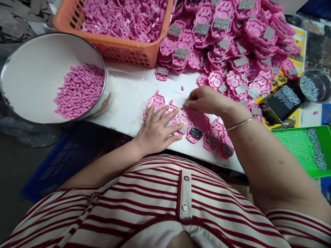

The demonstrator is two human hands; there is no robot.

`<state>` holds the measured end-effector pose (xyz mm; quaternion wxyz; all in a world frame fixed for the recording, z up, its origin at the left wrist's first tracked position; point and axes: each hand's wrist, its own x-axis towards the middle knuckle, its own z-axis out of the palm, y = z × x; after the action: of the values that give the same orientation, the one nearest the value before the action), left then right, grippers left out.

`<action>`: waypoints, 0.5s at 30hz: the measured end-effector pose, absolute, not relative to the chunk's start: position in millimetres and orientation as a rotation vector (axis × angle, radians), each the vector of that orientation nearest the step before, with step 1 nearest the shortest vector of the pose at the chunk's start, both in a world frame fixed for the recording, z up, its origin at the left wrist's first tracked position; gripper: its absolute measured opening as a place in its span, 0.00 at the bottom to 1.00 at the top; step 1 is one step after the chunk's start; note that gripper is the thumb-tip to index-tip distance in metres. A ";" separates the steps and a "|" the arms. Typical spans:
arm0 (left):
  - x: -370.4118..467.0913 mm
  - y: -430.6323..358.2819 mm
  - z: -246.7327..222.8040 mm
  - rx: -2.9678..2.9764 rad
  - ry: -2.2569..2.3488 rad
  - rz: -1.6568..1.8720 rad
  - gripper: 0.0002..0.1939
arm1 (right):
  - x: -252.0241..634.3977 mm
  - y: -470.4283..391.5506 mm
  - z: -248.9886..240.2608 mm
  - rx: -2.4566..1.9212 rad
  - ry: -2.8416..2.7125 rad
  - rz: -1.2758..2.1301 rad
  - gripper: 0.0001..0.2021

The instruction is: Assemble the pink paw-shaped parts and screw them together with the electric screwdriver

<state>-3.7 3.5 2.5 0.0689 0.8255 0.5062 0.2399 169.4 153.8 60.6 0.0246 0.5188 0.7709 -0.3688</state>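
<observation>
A row of pink plastic housings (215, 130), several with metal plates at their lower ends, lies along the table's near side. My left hand (157, 132) rests over the left part of the row, fingers spread, its tips touching the housings. Small pink pegs stick up from the tops of the two leftmost housings. At the upper edge of the third housing (185, 117), my right hand (203, 100) has thumb and forefinger pinched together; whatever they hold is hidden. One loose small pink piece (182, 88) lies on the table just beyond my right hand.
A large white bowl (33, 79) of small pink pieces stands left. Behind is an orange basket (124, 48) of pink parts, beside a big heap of housings (222, 41). At right are a black tray (278, 103), a metal bowl (317, 96) and a green tray (289, 141), all with small metal parts.
</observation>
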 end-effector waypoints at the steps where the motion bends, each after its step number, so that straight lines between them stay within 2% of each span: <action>1: -3.6 3.3 2.6 2.482 1.525 0.716 0.17 | 168.1 154.0 62.2 1.596 2.370 -1.107 0.06; 7: -3.4 3.0 3.2 2.469 1.535 0.701 0.17 | 162.5 154.8 61.9 1.559 2.356 -0.965 0.09; 11: -3.0 2.9 3.8 2.466 1.539 0.694 0.17 | 161.1 154.0 50.4 1.682 2.419 -0.867 0.11; 15: -2.1 2.1 4.1 2.450 1.552 0.691 0.16 | 164.5 153.8 43.7 1.686 2.470 -0.904 0.14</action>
<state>-2.1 2.1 4.1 0.0800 0.8192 0.5189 0.2309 164.5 153.8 43.7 0.0085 0.5397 0.7905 -0.2893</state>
